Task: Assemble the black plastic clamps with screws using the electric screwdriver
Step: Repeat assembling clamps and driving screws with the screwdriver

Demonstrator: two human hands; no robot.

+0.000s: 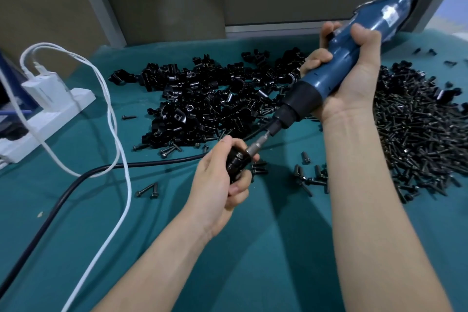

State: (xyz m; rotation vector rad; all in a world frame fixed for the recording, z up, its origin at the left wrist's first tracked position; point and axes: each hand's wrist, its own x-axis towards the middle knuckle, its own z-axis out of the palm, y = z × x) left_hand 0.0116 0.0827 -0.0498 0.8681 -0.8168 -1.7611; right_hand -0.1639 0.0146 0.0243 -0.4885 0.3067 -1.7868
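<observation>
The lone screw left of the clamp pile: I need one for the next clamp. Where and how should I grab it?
Likely best: pinch the screw mid-shank from above, fingers either side; it lies flat on the green cloth, apart from the clamp pile.

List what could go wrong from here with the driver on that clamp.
1. The bit meets the clamp right beside the fingers of the left hand; a slip could jab them.
2. The clamp seems held off the table, so torque from the electric screwdriver might twist it loose.
3. The black cable lies under the work; it might snag and scatter loose screws.
</observation>
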